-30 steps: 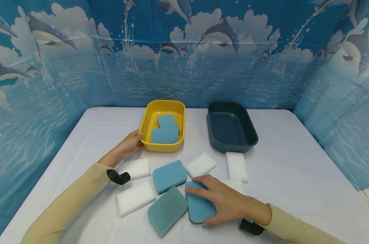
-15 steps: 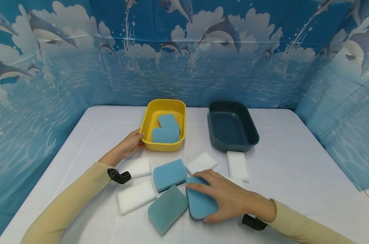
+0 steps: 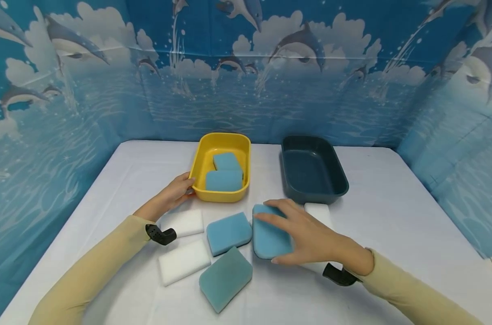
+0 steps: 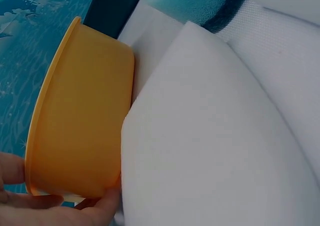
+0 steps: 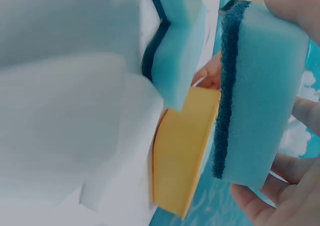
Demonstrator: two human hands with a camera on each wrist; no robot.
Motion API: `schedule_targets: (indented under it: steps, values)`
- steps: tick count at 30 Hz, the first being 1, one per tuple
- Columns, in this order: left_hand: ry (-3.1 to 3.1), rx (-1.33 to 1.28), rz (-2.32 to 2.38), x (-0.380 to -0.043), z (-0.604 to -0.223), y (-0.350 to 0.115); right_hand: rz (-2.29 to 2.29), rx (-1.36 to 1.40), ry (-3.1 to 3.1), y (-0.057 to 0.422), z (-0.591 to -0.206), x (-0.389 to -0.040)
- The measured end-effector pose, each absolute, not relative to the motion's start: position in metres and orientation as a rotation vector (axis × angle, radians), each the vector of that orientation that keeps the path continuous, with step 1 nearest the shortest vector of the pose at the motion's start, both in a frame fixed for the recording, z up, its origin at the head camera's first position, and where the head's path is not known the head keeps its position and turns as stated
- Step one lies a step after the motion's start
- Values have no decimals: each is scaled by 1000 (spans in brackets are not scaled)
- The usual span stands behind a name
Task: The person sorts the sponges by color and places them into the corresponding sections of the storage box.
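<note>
My right hand grips a blue sponge by its edges, thumb on one side and fingers on the other. The right wrist view shows the sponge's dark scouring layer and the sponge lifted off the table. With my left hand I hold the near left corner of a yellow tub, thumb at the rim and fingers lower on the wall. Two blue sponges lie inside the tub. On the table in front of it are a blue sponge and a greener one.
Several white sponges lie about the two loose sponges, some partly hidden under my right hand. A dark teal tub stands right of the yellow one. Behind the white-covered table hangs a dolphin-print curtain.
My right hand has lifted the blue sponge off the table and carried it forward toward the tubs. The left hand keeps its hold on the yellow tub.
</note>
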State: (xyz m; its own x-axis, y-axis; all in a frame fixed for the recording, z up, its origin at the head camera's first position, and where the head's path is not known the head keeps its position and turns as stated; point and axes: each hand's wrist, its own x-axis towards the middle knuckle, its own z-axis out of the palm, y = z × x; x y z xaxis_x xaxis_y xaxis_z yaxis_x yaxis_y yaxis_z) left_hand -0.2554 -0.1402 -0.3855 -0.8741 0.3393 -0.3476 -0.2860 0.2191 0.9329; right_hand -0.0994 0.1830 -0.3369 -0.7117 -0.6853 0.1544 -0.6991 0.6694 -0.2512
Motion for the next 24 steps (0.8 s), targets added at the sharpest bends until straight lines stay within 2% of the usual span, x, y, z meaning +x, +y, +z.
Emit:
schedule_targets:
  steps: [24]
  values:
    - [2026,27,1674,-253,-383,-143,582,1095,-2759,175,-325,-165]
